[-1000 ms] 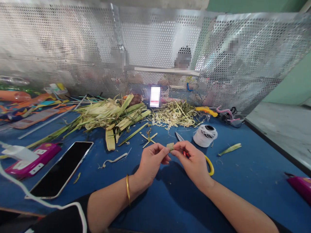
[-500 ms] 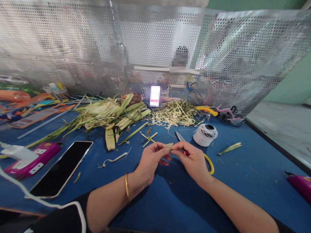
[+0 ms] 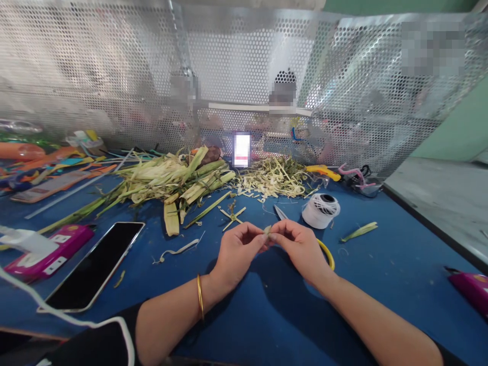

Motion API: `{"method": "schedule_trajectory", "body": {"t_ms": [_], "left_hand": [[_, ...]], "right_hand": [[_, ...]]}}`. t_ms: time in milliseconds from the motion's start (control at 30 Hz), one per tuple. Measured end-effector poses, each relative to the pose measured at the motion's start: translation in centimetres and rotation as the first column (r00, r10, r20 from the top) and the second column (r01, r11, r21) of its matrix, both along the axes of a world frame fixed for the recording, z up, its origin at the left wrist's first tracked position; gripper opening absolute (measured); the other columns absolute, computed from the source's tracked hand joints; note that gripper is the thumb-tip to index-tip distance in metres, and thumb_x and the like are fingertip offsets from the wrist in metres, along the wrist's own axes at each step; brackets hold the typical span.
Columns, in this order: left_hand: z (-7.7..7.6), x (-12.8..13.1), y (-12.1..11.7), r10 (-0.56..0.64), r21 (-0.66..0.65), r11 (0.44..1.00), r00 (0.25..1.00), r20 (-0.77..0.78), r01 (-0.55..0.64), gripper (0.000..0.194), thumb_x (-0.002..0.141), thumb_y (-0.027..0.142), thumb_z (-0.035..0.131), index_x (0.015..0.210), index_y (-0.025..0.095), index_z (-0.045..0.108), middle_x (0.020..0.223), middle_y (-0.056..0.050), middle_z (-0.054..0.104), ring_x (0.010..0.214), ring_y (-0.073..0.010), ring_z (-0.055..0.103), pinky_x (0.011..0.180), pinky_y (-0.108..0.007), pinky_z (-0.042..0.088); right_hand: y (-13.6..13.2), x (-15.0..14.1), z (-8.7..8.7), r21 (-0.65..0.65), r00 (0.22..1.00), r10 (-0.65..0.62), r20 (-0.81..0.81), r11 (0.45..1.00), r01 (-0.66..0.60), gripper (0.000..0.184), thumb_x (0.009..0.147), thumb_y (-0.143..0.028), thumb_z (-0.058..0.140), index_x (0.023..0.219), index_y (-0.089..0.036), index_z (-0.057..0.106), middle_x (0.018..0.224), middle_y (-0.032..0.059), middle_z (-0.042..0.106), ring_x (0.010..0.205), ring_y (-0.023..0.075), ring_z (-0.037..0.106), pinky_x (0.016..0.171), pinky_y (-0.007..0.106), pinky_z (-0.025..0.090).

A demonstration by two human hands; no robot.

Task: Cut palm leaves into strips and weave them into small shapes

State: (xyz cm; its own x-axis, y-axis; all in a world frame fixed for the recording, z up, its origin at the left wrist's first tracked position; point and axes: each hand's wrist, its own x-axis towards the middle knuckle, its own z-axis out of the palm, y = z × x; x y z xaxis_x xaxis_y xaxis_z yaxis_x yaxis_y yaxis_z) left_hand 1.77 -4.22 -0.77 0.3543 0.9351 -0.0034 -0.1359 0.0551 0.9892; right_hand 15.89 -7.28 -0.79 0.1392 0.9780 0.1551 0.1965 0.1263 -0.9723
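A small leaf piece (image 3: pixel 267 230) is pinched between the fingertips of the left hand (image 3: pixel 239 252) and right hand (image 3: pixel 303 249), apparently folded. Scissors (image 3: pixel 281 213) are partly covered by the right hand, near the thread spool (image 3: pixel 321 211) on the table (image 3: pixel 229 333).

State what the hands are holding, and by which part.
Left hand and right hand pinch a small leaf piece by its edges, mostly hidden by fingers.
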Motion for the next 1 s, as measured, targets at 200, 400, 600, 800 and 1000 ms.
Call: {"method": "schedule_trajectory", "body": {"t_ms": [200, 400, 600, 800, 1000], "left_hand": [[0.4, 0.0, 0.1, 0.031, 0.000, 1.000, 0.999, -0.019, -0.031, 0.012, 0.066, 0.025, 0.070, 0.066, 0.015, 0.062, 0.062, 0.000, 0.063, 0.056, -0.0120, 0.060, 0.058, -0.022, 0.049], [0.2, 0.1, 0.2, 0.046, -0.143, 0.989, 0.997, 0.057, -0.038, 0.025, 0.067, 0.035, 0.071, 0.064, 0.014, 0.058, 0.057, 0.001, 0.060, 0.052, -0.0098, 0.057, 0.055, -0.021, 0.047], [0.0, 0.0, 0.2, 0.026, -0.295, 0.955, 0.995, 0.093, 0.003, 0.027, 0.065, 0.034, 0.073, 0.061, 0.014, 0.055, 0.056, 0.002, 0.057, 0.048, -0.0059, 0.050, 0.047, -0.017, 0.041], [0.2, -0.2, 0.5, -0.058, -0.341, 0.934, 0.987, 0.150, 0.107, 0.024, 0.062, 0.029, 0.075, 0.072, 0.013, 0.061, 0.066, 0.001, 0.059, 0.058, -0.0082, 0.054, 0.054, -0.020, 0.048], [-0.1, 0.0, 0.4, 0.012, -0.180, 0.984, 0.998, 0.061, 0.000, 0.023, 0.063, 0.031, 0.074, 0.072, 0.013, 0.064, 0.064, 0.000, 0.063, 0.056, -0.0094, 0.058, 0.059, -0.022, 0.049]], "right_hand": [[0.2, 0.2, 0.1, 0.053, 0.999, 0.004, 0.052, 0.999, -0.006, 0.007, 0.075, -0.026, 0.061, 0.072, -0.019, 0.063, 0.067, -0.0013, 0.066, 0.065, 0.0140, 0.060, 0.064, 0.027, 0.048], [-0.3, 0.1, -0.1, 0.195, 0.972, -0.051, 0.231, 0.981, 0.005, 0.002, 0.076, -0.022, 0.064, 0.077, -0.021, 0.064, 0.073, -0.0013, 0.067, 0.068, 0.0145, 0.060, 0.067, 0.026, 0.048], [-0.1, 0.5, -0.9, 0.338, 0.909, -0.052, 0.415, 0.936, -0.101, 0.008, 0.085, -0.023, 0.056, 0.086, -0.022, 0.064, 0.084, 0.0026, 0.068, 0.081, 0.0176, 0.062, 0.075, 0.030, 0.048], [0.0, 0.8, -1.3, 0.365, 0.878, -0.074, 0.473, 0.923, -0.119, 0.012, 0.087, -0.025, 0.052, 0.085, -0.023, 0.064, 0.083, 0.0030, 0.067, 0.082, 0.0186, 0.061, 0.075, 0.032, 0.048], [-0.1, 0.5, -0.8, 0.250, 0.923, -0.053, 0.382, 0.967, -0.049, 0.009, 0.085, -0.025, 0.054, 0.080, -0.021, 0.061, 0.081, 0.0022, 0.066, 0.078, 0.0172, 0.060, 0.071, 0.030, 0.046]]}}
